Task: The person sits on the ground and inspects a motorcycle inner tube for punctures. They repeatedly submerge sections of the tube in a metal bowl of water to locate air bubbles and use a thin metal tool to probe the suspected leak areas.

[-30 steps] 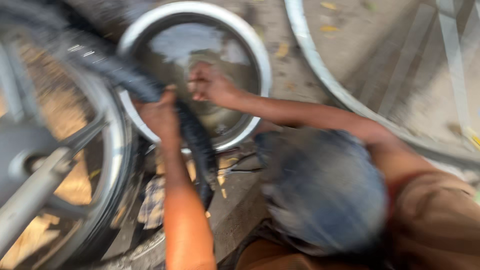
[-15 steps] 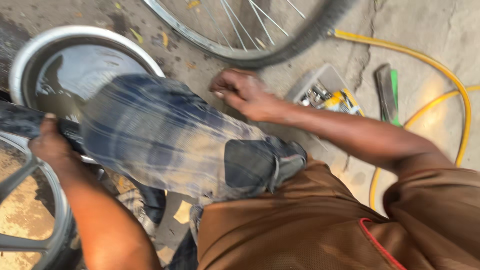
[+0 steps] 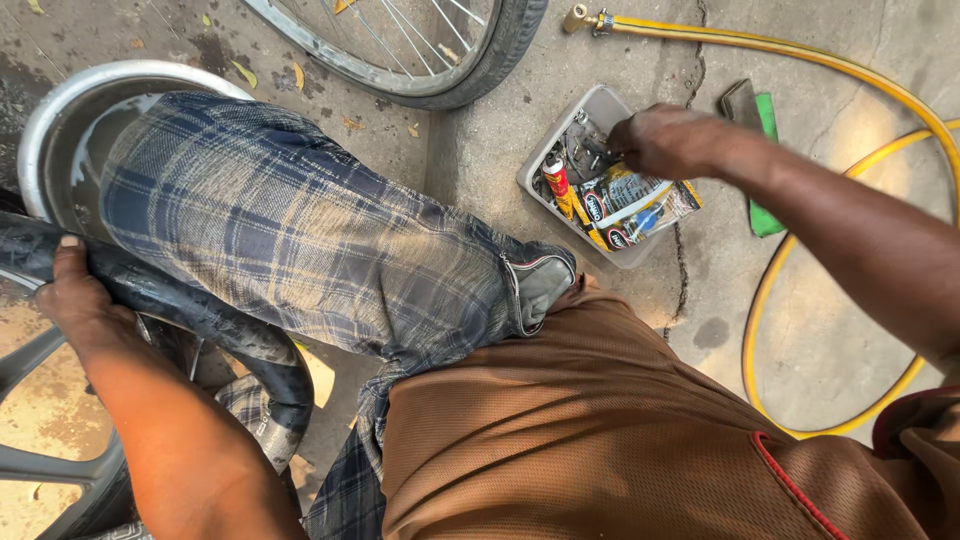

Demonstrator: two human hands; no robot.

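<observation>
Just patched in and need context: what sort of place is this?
Probably an open-air bicycle or tyre repair spot on concrete ground: a spoked wheel, a yellow air hose, and a grey tray of patch supplies that the right hand reaches into.

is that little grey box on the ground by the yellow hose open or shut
Open. The grey box shows no lid, and its contents are exposed: small tubes, packets and metal bits. The right hand reaches down into it.

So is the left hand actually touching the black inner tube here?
Touching. The head view shows the left hand wrapped over the black inner tube, thumb pressed on its top, with no gap visible.
</observation>
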